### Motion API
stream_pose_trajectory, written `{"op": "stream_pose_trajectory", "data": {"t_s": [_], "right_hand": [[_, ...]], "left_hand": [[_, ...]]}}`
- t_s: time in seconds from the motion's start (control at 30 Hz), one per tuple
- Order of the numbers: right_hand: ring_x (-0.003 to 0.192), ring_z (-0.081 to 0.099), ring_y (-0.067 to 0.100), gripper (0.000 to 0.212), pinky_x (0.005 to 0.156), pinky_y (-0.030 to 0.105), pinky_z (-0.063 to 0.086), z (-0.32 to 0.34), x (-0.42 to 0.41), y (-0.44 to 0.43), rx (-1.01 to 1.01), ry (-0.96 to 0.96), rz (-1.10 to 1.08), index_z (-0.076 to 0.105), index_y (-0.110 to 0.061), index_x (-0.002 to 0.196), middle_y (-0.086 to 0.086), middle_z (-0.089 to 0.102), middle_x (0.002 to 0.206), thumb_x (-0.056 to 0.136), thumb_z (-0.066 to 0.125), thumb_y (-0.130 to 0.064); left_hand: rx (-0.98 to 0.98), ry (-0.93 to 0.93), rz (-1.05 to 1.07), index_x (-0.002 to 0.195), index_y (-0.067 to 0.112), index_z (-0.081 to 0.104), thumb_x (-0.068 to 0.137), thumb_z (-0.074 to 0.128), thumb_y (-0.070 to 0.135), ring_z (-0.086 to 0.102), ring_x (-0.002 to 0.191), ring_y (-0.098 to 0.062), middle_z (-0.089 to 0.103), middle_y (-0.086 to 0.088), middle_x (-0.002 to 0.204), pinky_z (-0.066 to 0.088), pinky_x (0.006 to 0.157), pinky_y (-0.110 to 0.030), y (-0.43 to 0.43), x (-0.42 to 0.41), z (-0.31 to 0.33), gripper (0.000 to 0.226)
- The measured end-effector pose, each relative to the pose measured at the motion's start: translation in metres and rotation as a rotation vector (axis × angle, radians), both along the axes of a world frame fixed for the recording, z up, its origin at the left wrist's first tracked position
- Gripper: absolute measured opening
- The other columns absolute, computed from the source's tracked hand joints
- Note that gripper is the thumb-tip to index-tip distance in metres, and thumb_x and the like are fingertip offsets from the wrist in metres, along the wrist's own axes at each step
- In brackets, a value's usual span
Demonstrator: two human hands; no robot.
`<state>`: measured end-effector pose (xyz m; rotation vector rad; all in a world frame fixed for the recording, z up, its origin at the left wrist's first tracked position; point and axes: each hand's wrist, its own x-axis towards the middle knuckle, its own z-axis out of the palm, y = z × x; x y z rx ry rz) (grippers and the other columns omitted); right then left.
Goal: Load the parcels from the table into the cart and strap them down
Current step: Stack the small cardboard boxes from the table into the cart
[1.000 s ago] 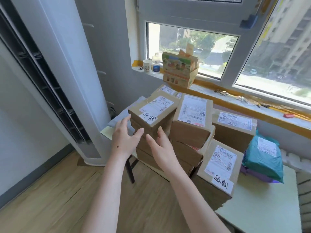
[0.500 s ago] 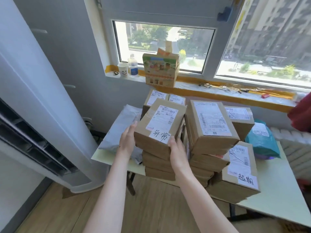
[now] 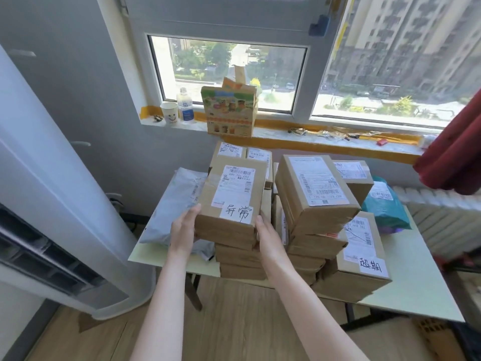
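We log window (image 3: 229, 74) at back: daylight, apartment blocks and trees outside. Blue piece (image 3: 318, 26) on upper frame. Windowsill (image 3: 281, 134) edged with yellow tape. On sill, left to right: paper cup (image 3: 169, 113) with smiley face; clear bottle (image 3: 185, 105) with blue label, just beside cup; printed carton (image 3: 230, 112), upright, top flaps open. Farther right: small clutter we cannot identify, small red object (image 3: 381, 142). Tall white air-conditioner tower (image 3: 52, 204) at left. Red cloth (image 3: 455, 149) at right edge, white radiator (image 3: 442, 217) below. Wooden floor (image 3: 234, 321).
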<state>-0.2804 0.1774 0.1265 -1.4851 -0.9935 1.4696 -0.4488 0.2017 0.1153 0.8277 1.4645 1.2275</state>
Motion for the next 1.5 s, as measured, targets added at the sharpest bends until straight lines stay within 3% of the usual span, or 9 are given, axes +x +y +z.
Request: {"op": "stream_pose_trajectory", "data": {"t_s": [0.13,0.27,0.53,0.67,0.97,1.17,1.27,1.37,1.5], "right_hand": [[0.139,0.036,0.012,0.063,0.117,0.048,0.028,0.007,-0.003,-0.010,0.051,0.033,0.041,0.031,-0.049,0.145,-0.019,0.042,0.147,0.086,0.043,-0.067],[0.130,0.047,0.010,0.060,0.112,0.040,0.037,0.029,-0.001,-0.024,0.145,0.056,0.112,0.031,-0.047,0.145,-0.019,0.048,0.141,0.089,0.052,-0.057],[0.125,0.053,0.006,0.064,0.107,0.038,0.043,0.078,0.011,-0.052,0.387,0.048,0.048,0.049,-0.059,0.127,-0.018,0.056,0.136,0.065,0.066,-0.063],[0.117,0.060,0.006,0.065,0.105,0.038,0.043,0.098,0.024,-0.072,0.493,0.030,-0.018,0.049,-0.052,0.131,-0.015,0.065,0.125,0.067,0.065,-0.056],[0.113,0.063,0.007,0.071,0.096,0.026,0.050,0.114,0.082,-0.127,0.593,-0.079,-0.239,0.046,-0.039,0.137,-0.015,0.068,0.119,0.069,0.062,-0.049],[0.113,0.064,0.011,0.070,0.104,0.042,0.044,0.119,0.136,-0.161,0.612,-0.128,-0.430,0.048,-0.035,0.138,-0.012,0.068,0.119,0.070,0.063,-0.045],[0.112,0.064,0.010,0.070,0.107,0.043,0.043,0.120,0.169,-0.180,0.606,-0.151,-0.510,0.048,-0.033,0.139,-0.011,0.068,0.119,0.071,0.062,-0.044],[0.113,0.063,0.009,0.068,0.107,0.048,0.040,0.117,0.207,-0.203,0.596,-0.171,-0.606,0.050,-0.035,0.136,-0.010,0.067,0.123,0.070,0.062,-0.046],[0.112,0.064,0.013,0.071,0.105,0.047,0.043,0.107,0.261,-0.240,0.570,-0.177,-0.716,0.048,-0.035,0.138,-0.007,0.068,0.120,0.069,0.063,-0.047]], "left_hand": [[0.091,-0.039,-0.011,0.099,0.031,0.066,0.060,0.058,0.062,0.063,0.104,-0.025,0.070,0.004,0.099,0.051,0.090,-0.039,-0.014,-0.011,0.009,0.051],[0.218,-0.120,-0.010,0.111,0.021,0.060,0.056,0.060,0.058,0.063,0.090,-0.020,0.068,0.004,0.093,0.050,0.074,-0.029,-0.027,-0.025,0.028,0.066],[0.419,-0.175,-0.126,0.111,0.027,0.058,0.064,0.062,0.050,0.064,0.099,-0.019,0.069,0.002,0.105,0.049,0.089,-0.038,-0.045,-0.026,0.076,0.052],[0.497,-0.218,-0.182,0.108,0.028,0.057,0.064,0.062,0.049,0.064,0.094,-0.015,0.067,0.004,0.103,0.050,0.082,-0.033,-0.050,-0.007,0.092,0.049],[0.533,-0.327,-0.429,0.111,0.027,0.056,0.062,0.062,0.044,0.066,0.095,-0.015,0.067,0.004,0.105,0.052,0.079,-0.029,-0.051,0.067,0.100,0.052],[0.514,-0.339,-0.618,0.109,0.028,0.057,0.050,0.079,0.052,0.067,0.096,-0.013,0.069,0.006,0.103,0.053,0.076,-0.028,-0.055,0.137,0.112,0.068],[0.482,-0.365,-0.688,0.109,0.029,0.062,0.056,0.077,0.056,0.066,0.103,-0.027,0.069,-0.004,0.111,0.053,0.085,-0.043,-0.064,0.178,0.114,0.062],[0.461,-0.391,-0.776,0.104,0.031,0.067,0.047,0.081,0.066,0.068,0.096,-0.021,0.071,-0.004,0.108,0.056,0.079,-0.031,-0.074,0.225,0.112,0.068],[0.421,-0.393,-0.869,0.109,0.024,0.062,0.056,0.071,0.049,0.068,0.092,-0.016,0.073,0.003,0.101,0.053,0.084,-0.036,-0.093,0.296,0.105,0.059]]}}
